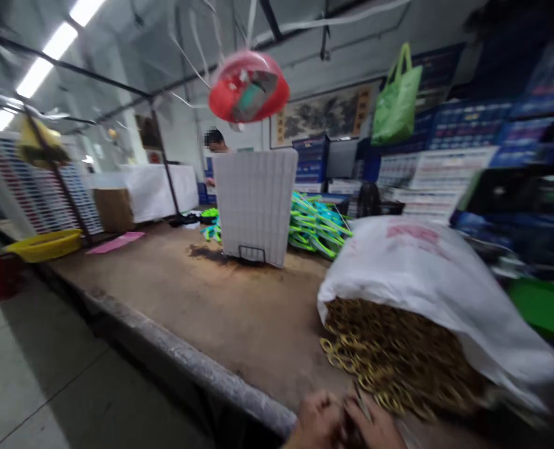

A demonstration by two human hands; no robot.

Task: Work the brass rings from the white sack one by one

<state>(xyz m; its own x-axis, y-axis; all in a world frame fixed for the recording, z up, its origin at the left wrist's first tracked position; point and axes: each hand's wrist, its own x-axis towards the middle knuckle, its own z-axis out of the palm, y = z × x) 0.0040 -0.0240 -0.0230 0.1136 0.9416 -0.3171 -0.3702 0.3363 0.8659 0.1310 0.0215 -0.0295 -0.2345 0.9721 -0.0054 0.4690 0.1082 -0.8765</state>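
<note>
My left hand (318,416) and my right hand (373,424) are close together at the bottom of the view, by the table's near edge. Both have curled fingers and are blurred. A thin, pale metallic strip (362,400) sticks up from my right hand; its kind is unclear. Whatever lies between the fingers of my left hand is hidden. Just beyond them, many brass-coloured rings (389,355) spill from the mouth of a white woven sack (398,262) lying on its side.
A white slatted panel (256,206) stands on the brown table (188,280), with bright green and blue pieces (317,224) behind it. A red lamp shade (249,87) hangs overhead. On the left are a yellow basin (47,245) and pink sheet (115,242). A person (216,142) is behind the panel.
</note>
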